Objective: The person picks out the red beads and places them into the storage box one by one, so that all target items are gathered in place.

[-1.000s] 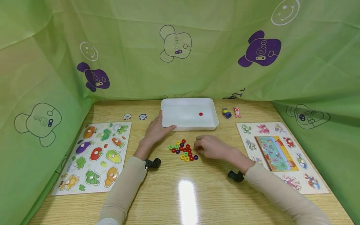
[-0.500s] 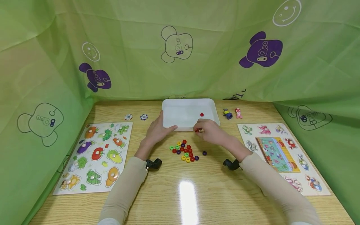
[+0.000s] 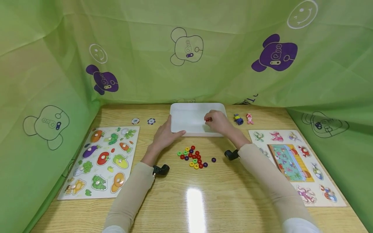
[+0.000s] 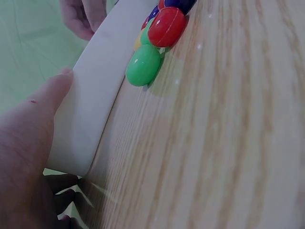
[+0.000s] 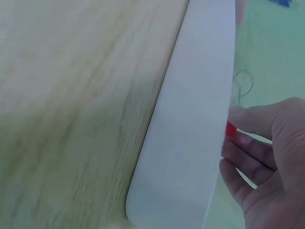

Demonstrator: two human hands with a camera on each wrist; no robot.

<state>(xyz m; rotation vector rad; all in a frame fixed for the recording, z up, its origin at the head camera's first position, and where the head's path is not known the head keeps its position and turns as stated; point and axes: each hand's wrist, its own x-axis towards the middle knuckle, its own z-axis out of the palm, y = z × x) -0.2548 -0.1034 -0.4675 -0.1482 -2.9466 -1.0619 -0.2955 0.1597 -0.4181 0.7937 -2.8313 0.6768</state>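
Note:
A shallow white tray (image 3: 189, 118) stands at the back of the table. My left hand (image 3: 165, 134) grips its front left corner; in the left wrist view the thumb lies over the rim of the tray (image 4: 90, 100), with the other fingers around the corner. My right hand (image 3: 218, 122) is over the tray's right part, pinching a small red bead (image 5: 231, 129) between thumb and fingers. Several ring-shaped beads (image 3: 194, 156) in red, yellow, green and purple lie in a loose cluster in front of the tray. One purple bead (image 3: 214, 160) lies apart, to their right.
A vegetable puzzle board (image 3: 100, 160) lies on the left, a sea-animal puzzle board (image 3: 291, 161) on the right. Two poker chips (image 3: 151, 121) are left of the tray; two small figures (image 3: 238, 119) stand right of it. Green printed cloth (image 3: 186, 77) encloses the table.
My right hand has gone from the bead cluster up and over the tray, carrying a red bead. A purple bead now lies apart from the cluster. My left hand stays at the tray's corner.

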